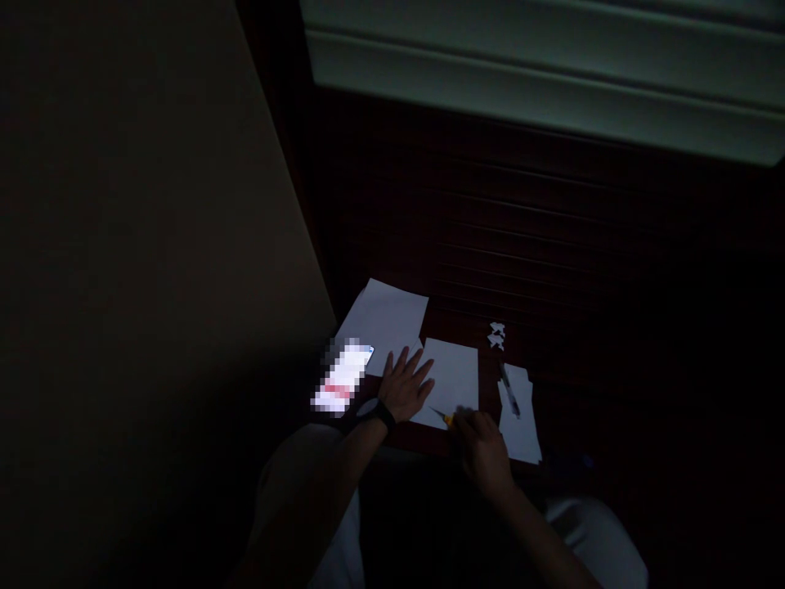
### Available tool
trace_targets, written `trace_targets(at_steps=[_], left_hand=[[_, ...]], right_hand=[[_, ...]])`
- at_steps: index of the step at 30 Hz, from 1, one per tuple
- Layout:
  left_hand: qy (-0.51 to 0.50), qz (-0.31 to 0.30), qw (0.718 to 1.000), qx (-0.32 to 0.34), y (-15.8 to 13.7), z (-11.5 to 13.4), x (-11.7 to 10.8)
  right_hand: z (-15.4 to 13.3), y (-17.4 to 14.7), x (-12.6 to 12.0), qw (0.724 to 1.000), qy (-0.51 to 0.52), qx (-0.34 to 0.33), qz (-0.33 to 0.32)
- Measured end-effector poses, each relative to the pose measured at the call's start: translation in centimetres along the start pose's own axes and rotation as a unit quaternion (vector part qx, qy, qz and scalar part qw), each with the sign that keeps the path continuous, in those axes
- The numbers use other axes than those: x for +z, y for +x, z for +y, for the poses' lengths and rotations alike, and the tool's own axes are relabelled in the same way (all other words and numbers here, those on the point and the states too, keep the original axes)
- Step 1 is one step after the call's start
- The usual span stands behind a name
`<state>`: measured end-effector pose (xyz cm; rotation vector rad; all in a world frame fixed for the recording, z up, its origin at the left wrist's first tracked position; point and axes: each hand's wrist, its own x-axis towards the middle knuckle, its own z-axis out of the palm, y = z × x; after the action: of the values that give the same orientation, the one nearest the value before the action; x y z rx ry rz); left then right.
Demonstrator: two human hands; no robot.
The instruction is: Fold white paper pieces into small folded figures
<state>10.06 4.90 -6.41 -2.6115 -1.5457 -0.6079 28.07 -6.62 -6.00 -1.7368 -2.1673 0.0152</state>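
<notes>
My left hand (403, 388) lies flat with its fingers spread, over the left edge of a white sheet of paper (455, 372). A dark band circles that wrist. In my right hand (486, 448) is a yellow-handled craft knife (449, 420), gripped near the sheet's lower edge. Its thin blade points up and left over the paper; whether the tip touches it I cannot tell. Right of the sheet, a pen (509, 393) rests on a small stack of cut paper (520, 429).
A larger white sheet (392, 315) lies at the back left. Beside it a lit phone (343, 380) shows a blurred screen. Small cut paper shapes (496, 336) sit at the back right. A wall (245, 204) rises on the left, and the room is very dark.
</notes>
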Motion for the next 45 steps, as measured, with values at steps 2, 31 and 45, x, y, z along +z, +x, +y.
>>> trace_targets(at_steps=[2,31,45], left_hand=[[-0.001,-0.002,1.0,0.0,0.0,0.0,0.0],[-0.005,-0.001,1.0,0.005,0.2,-0.2,0.4],[-0.006,-0.006,1.0,0.0,0.1,-0.1,0.3]], right_hand=[[0.0,-0.2,-0.1,1.0,-0.002,0.001,-0.003],[-1.6,1.1,-0.6,1.0,0.002,0.015,-0.016],[-1.8,1.3,-0.8,1.0,-0.007,0.004,-0.021]])
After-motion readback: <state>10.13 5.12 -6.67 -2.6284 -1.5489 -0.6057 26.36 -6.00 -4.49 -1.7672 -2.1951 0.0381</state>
